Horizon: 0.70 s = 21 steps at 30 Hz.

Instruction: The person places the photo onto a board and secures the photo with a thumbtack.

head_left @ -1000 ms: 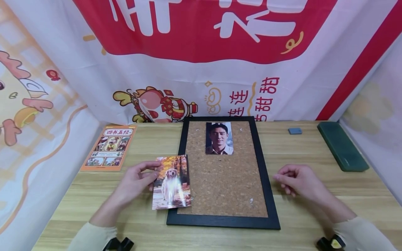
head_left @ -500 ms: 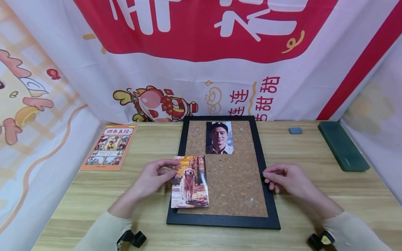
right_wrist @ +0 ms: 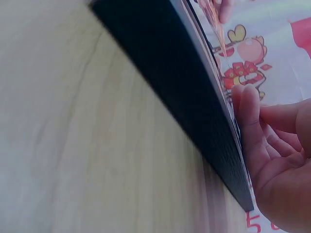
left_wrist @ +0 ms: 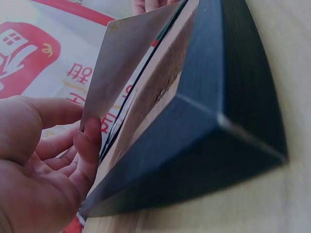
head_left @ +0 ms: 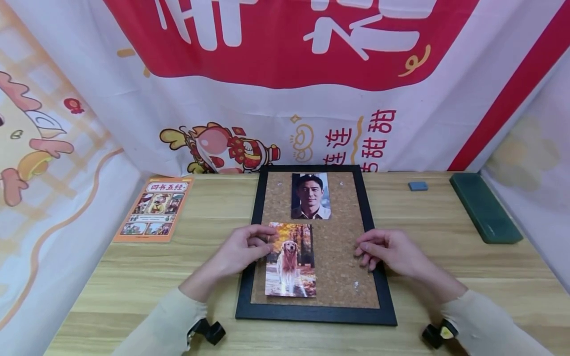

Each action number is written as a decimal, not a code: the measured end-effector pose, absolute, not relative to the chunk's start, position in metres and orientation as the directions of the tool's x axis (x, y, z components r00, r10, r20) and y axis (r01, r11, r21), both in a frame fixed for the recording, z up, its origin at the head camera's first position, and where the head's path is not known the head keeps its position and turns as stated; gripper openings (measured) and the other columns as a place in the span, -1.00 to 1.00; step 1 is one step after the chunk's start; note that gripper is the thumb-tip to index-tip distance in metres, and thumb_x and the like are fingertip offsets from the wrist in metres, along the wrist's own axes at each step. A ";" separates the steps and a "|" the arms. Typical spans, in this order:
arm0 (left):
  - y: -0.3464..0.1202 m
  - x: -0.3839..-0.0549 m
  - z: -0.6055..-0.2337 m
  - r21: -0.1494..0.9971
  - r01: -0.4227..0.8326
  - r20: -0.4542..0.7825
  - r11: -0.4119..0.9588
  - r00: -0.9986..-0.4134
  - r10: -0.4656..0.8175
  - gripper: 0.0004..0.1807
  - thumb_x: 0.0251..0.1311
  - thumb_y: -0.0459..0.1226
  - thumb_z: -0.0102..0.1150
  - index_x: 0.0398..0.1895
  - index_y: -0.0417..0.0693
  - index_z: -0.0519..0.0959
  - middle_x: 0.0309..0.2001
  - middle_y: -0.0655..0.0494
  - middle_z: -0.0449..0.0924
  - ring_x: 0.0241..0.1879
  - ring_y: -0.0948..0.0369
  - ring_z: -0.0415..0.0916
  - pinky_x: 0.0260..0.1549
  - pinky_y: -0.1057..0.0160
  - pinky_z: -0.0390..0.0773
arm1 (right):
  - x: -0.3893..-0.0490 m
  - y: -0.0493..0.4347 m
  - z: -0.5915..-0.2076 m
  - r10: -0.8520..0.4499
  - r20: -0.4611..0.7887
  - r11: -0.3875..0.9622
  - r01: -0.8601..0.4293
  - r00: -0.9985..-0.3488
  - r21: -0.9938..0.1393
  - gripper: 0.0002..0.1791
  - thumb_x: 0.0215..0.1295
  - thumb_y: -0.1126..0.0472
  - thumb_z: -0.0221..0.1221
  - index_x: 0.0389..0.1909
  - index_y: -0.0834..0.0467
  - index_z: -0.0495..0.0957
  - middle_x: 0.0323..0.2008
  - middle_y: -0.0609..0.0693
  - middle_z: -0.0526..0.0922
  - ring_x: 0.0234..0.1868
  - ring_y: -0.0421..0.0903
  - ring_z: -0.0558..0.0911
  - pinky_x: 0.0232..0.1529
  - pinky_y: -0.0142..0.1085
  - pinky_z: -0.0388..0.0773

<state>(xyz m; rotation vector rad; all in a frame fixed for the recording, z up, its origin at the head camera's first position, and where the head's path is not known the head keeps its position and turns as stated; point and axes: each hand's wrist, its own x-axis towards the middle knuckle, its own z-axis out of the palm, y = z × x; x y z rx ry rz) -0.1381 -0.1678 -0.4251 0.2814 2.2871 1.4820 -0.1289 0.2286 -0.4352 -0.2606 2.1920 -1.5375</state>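
Observation:
My left hand (head_left: 249,247) pinches the left edge of a photo of a golden retriever (head_left: 289,262) between thumb and fingers. From the left wrist view, this photo (left_wrist: 116,58) stands at an angle over the cork, its pale back showing. Below it lies a black-framed cork board (head_left: 338,247). A portrait photo (head_left: 310,196) of a person is fixed at the board's top middle. My right hand (head_left: 392,249) is over the board's right frame, fingers loosely bent and nothing visible between them. In the right wrist view its fingertips (right_wrist: 250,92) are close above the cork side.
Small shiny bits (head_left: 356,285) dot the cork near its corners. An orange comic-style booklet (head_left: 156,210) lies at the left on the wooden table (head_left: 178,306). At the right are a small blue block (head_left: 418,186) and a dark green case (head_left: 485,207). A printed cloth (head_left: 249,104) hangs behind.
My left hand has carried the dog photo rightward from the board's left edge to over the cork. My right hand has moved left from the table to over the right frame.

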 end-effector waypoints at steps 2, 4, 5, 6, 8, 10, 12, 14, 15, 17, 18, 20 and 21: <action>-0.164 -0.139 -0.426 0.909 -0.042 -0.218 0.415 -0.897 0.385 -0.60 0.44 -0.33 0.32 0.30 -0.13 0.63 0.19 -0.09 0.73 -0.08 0.18 0.70 -0.15 0.28 0.71 | -0.131 0.223 -0.436 -0.420 -0.234 0.353 0.080 -0.877 -0.932 -0.75 0.65 0.35 0.10 0.16 0.41 0.59 -0.07 0.26 0.81 -0.24 -0.06 0.82 -0.22 -0.19 0.81; -0.159 -0.141 -0.427 0.911 -0.036 -0.214 0.411 -0.893 0.396 -0.61 0.44 -0.33 0.33 0.29 -0.14 0.63 0.18 -0.09 0.74 -0.09 0.19 0.71 -0.17 0.28 0.70 | -0.132 0.218 -0.436 -0.429 -0.222 0.344 0.068 -0.875 -0.936 -0.78 0.64 0.36 0.11 0.12 0.41 0.58 -0.08 0.27 0.82 -0.24 -0.04 0.82 -0.23 -0.17 0.81; -0.157 -0.141 -0.427 0.912 -0.032 -0.211 0.409 -0.892 0.401 -0.61 0.43 -0.33 0.33 0.29 -0.14 0.63 0.17 -0.09 0.74 -0.09 0.19 0.71 -0.19 0.28 0.70 | -0.133 0.215 -0.436 -0.431 -0.220 0.342 0.067 -0.875 -0.937 -0.79 0.63 0.36 0.11 0.10 0.41 0.58 -0.08 0.26 0.82 -0.24 -0.03 0.83 -0.24 -0.17 0.81; -0.155 -0.142 -0.428 0.913 -0.029 -0.209 0.408 -0.890 0.405 -0.61 0.43 -0.34 0.33 0.29 -0.14 0.64 0.17 -0.08 0.75 -0.10 0.20 0.70 -0.21 0.29 0.70 | -0.134 0.212 -0.435 -0.430 -0.218 0.341 0.066 -0.876 -0.938 -0.80 0.63 0.36 0.12 0.08 0.40 0.57 -0.09 0.26 0.83 -0.25 -0.02 0.83 -0.25 -0.16 0.81; -0.151 -0.143 -0.429 0.915 -0.014 -0.199 0.403 -0.885 0.422 -0.61 0.43 -0.35 0.33 0.29 -0.16 0.63 0.17 -0.10 0.75 -0.11 0.21 0.70 -0.23 0.30 0.69 | -0.135 0.206 -0.434 -0.428 -0.221 0.343 0.069 -0.876 -0.937 -0.82 0.62 0.36 0.13 0.06 0.39 0.57 -0.11 0.24 0.84 -0.26 -0.01 0.83 -0.26 -0.16 0.81; -0.147 -0.145 -0.430 0.919 -0.004 -0.190 0.394 -0.880 0.435 -0.61 0.42 -0.36 0.33 0.28 -0.19 0.63 0.16 -0.13 0.74 -0.12 0.22 0.70 -0.24 0.33 0.69 | -0.137 0.201 -0.434 -0.429 -0.227 0.344 0.074 -0.875 -0.936 -0.82 0.62 0.36 0.13 0.06 0.39 0.57 -0.13 0.23 0.84 -0.27 0.00 0.82 -0.26 -0.16 0.81; -0.143 -0.146 -0.431 0.924 0.002 -0.183 0.382 -0.876 0.446 -0.61 0.42 -0.38 0.33 0.27 -0.23 0.63 0.15 -0.16 0.74 -0.13 0.22 0.69 -0.23 0.35 0.68 | -0.140 0.196 -0.433 -0.435 -0.229 0.344 0.075 -0.871 -0.936 -0.81 0.62 0.35 0.14 0.07 0.40 0.58 -0.15 0.22 0.83 -0.28 -0.01 0.82 -0.27 -0.16 0.81; -0.139 -0.148 -0.432 0.926 0.006 -0.178 0.377 -0.875 0.450 -0.61 0.40 -0.39 0.34 0.26 -0.25 0.63 0.15 -0.17 0.74 -0.14 0.22 0.69 -0.24 0.36 0.67 | -0.143 0.191 -0.433 -0.437 -0.233 0.339 0.081 -0.869 -0.937 -0.80 0.61 0.35 0.15 0.06 0.40 0.59 -0.17 0.22 0.83 -0.30 -0.02 0.81 -0.27 -0.16 0.80; -0.137 -0.149 -0.432 0.925 0.005 -0.180 0.380 -0.875 0.449 -0.61 0.40 -0.39 0.34 0.26 -0.24 0.64 0.14 -0.16 0.75 -0.14 0.22 0.69 -0.25 0.35 0.67 | -0.145 0.188 -0.433 -0.440 -0.232 0.336 0.080 -0.868 -0.938 -0.80 0.61 0.36 0.15 0.07 0.41 0.60 -0.17 0.23 0.82 -0.30 -0.02 0.81 -0.28 -0.17 0.80; -0.134 -0.150 -0.433 0.920 0.005 -0.185 0.391 -0.875 0.446 -0.61 0.40 -0.38 0.35 0.26 -0.22 0.64 0.14 -0.13 0.75 -0.15 0.22 0.69 -0.26 0.34 0.67 | -0.149 0.184 -0.432 -0.439 -0.234 0.331 0.086 -0.868 -0.940 -0.80 0.60 0.37 0.15 0.07 0.42 0.61 -0.18 0.23 0.82 -0.31 -0.01 0.80 -0.28 -0.17 0.80; -0.133 -0.151 -0.433 0.917 0.007 -0.187 0.399 -0.876 0.445 -0.61 0.40 -0.37 0.35 0.26 -0.20 0.65 0.13 -0.12 0.75 -0.14 0.22 0.69 -0.26 0.33 0.67 | -0.151 0.181 -0.432 -0.434 -0.238 0.329 0.093 -0.869 -0.940 -0.80 0.60 0.38 0.15 0.07 0.41 0.61 -0.19 0.23 0.82 -0.31 -0.01 0.80 -0.28 -0.17 0.80; -0.130 -0.152 -0.434 0.908 0.016 -0.189 0.418 -0.876 0.445 -0.61 0.40 -0.36 0.36 0.26 -0.17 0.65 0.12 -0.08 0.76 -0.14 0.23 0.69 -0.24 0.33 0.67 | -0.154 0.177 -0.431 -0.423 -0.243 0.326 0.103 -0.873 -0.940 -0.80 0.60 0.40 0.13 0.08 0.41 0.62 -0.19 0.23 0.82 -0.30 0.00 0.80 -0.28 -0.17 0.80; -0.129 -0.153 -0.435 0.906 0.021 -0.188 0.423 -0.875 0.446 -0.60 0.39 -0.35 0.36 0.26 -0.17 0.65 0.12 -0.07 0.76 -0.13 0.22 0.68 -0.22 0.33 0.67 | -0.155 0.175 -0.431 -0.419 -0.245 0.322 0.109 -0.874 -0.940 -0.80 0.60 0.40 0.13 0.08 0.42 0.61 -0.19 0.23 0.82 -0.30 0.00 0.81 -0.28 -0.17 0.80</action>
